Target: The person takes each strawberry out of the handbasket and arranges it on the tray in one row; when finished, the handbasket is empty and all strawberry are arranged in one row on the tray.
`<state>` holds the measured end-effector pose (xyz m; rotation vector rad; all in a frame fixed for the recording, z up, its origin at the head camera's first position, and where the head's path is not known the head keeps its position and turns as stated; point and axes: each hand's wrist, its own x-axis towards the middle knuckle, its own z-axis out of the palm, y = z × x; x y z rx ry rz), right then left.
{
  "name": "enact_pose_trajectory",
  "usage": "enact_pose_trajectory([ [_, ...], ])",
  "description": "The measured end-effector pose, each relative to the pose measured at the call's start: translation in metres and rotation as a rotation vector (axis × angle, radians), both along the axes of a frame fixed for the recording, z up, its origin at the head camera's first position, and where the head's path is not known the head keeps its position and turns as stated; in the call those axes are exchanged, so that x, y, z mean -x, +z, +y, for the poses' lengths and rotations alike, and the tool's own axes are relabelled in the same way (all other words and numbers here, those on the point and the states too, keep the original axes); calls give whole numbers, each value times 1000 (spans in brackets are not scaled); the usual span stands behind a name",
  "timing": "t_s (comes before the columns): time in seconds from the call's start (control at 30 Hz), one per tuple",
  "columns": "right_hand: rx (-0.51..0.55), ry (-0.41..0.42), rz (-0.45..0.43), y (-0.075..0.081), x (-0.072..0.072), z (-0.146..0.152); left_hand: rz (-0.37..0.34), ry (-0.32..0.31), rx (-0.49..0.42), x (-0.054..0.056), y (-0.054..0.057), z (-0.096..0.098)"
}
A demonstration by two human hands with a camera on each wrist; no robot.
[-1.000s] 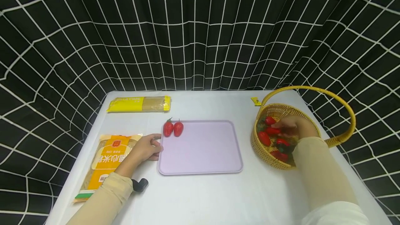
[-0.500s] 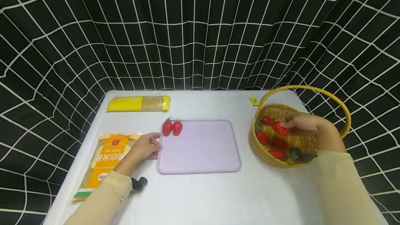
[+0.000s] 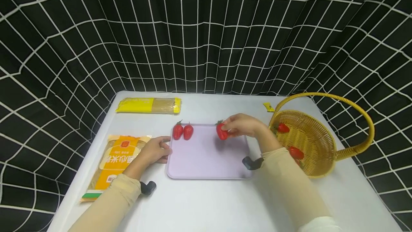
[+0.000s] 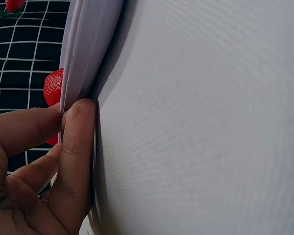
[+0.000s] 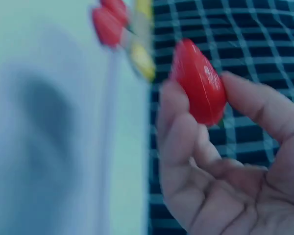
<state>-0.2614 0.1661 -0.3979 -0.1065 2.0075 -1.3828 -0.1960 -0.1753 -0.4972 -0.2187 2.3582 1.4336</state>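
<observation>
My right hand (image 3: 243, 125) pinches a red strawberry (image 3: 222, 131) between thumb and fingers, held above the far right part of a pale purple tray (image 3: 206, 156). In the right wrist view the same strawberry (image 5: 198, 83) is at the fingertips, its tip pointing up. Two more strawberries (image 3: 188, 131) lie side by side at the tray's far left corner. My left hand (image 3: 156, 150) holds the tray's left edge; in the left wrist view its fingers (image 4: 78, 147) pinch the rim from both sides. On the right stands a wicker basket (image 3: 317, 142) with a few strawberries inside.
A yellow noodle pack (image 3: 148, 105) lies at the back left. An orange food bag (image 3: 117, 160) is under and beside the left forearm. A small yellow packet (image 3: 268, 107) lies near the basket's tall arched handle (image 3: 354, 112). Grid-patterned curtains surround the white table (image 3: 206, 207).
My right hand has lifted a strawberry out of the basket and carried it left, over the tray. The left hand stays at the tray's edge. The head view has shifted slightly.
</observation>
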Motion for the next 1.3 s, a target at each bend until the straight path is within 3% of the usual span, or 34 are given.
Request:
enact_pose_trajectory([
  [0.17,-128,-112,108,-35,12,-56,-2,-4,-1,1,1,1],
  [0.27,-217,-163,185,-48,14,-79,-10,1,-2,1,1,0],
  [0.5,-303,-263,223,-58,14,-102,-6,9,-8,0,3,0],
  [0.73,-379,-235,255,-64,18,-104,-15,12,7,1,5,-1],
  [0.87,-413,-212,286,-65,17,-102,-10,2,8,1,4,-1],
  [1.1,-386,-215,273,-63,15,-96,-1,-5,7,1,4,0],
  [1.2,-405,-177,296,-52,10,-82,-10,-6,8,1,4,0],
  [1.3,-391,-75,340,-30,1,-60,-11,-5,3,0,5,-1],
])
